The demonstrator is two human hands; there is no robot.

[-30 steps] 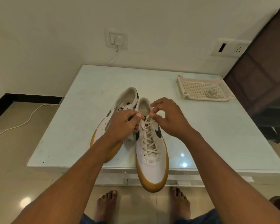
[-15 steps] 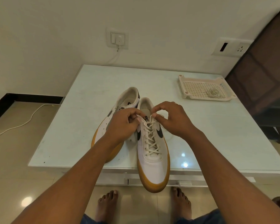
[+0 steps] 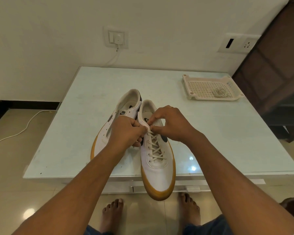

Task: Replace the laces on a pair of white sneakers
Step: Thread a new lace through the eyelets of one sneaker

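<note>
Head view: left hand [image 3: 126, 131] and right hand [image 3: 171, 123] both pinch the lace [image 3: 155, 148] top, whose crossings run away from them along the sneaker [image 3: 158, 175].

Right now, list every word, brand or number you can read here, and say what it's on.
"NIK": black letters on the tongue tag of the unlaced sneaker; anything after them is unreadable.
The dark mark inside the laced sneaker: too small to read.
Nothing else is legible.
</note>
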